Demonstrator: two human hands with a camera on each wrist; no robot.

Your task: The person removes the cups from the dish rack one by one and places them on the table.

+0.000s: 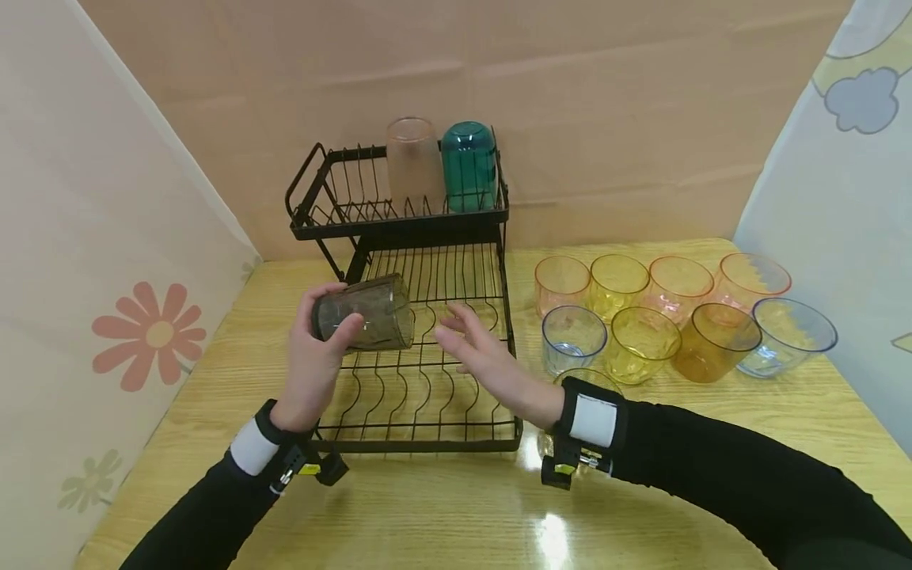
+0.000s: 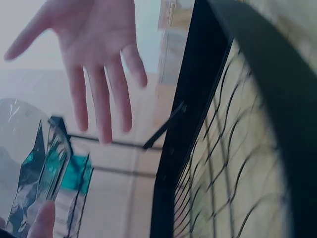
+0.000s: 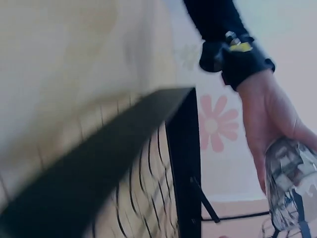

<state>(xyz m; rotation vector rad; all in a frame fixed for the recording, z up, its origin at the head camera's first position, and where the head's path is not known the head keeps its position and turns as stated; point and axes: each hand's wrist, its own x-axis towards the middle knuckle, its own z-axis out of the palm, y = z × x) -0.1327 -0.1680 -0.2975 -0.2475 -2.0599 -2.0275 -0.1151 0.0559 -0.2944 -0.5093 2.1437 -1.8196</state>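
Observation:
My left hand (image 1: 313, 348) grips a smoky grey drinking glass (image 1: 363, 315) round its base end. The glass lies tilted sideways above the lower rack, its mouth facing right. To the right of that mouth, my right hand (image 1: 484, 356) hangs over the rack with loosely extended fingers, touching nothing. In the left wrist view, the right hand (image 2: 101, 54) shows its spread fingers, while the glass (image 2: 34, 163) is at the left edge. The right wrist view has the left hand (image 3: 267, 114) round the glass (image 3: 292, 183).
A black two-tier dish rack (image 1: 420, 447) stands on the wooden table (image 1: 427, 507). Its upper tier holds an upside-down pale pink glass (image 1: 412, 158) and a teal glass (image 1: 468, 166). Several coloured glasses, including an amber one (image 1: 712, 348), stand upright on the right.

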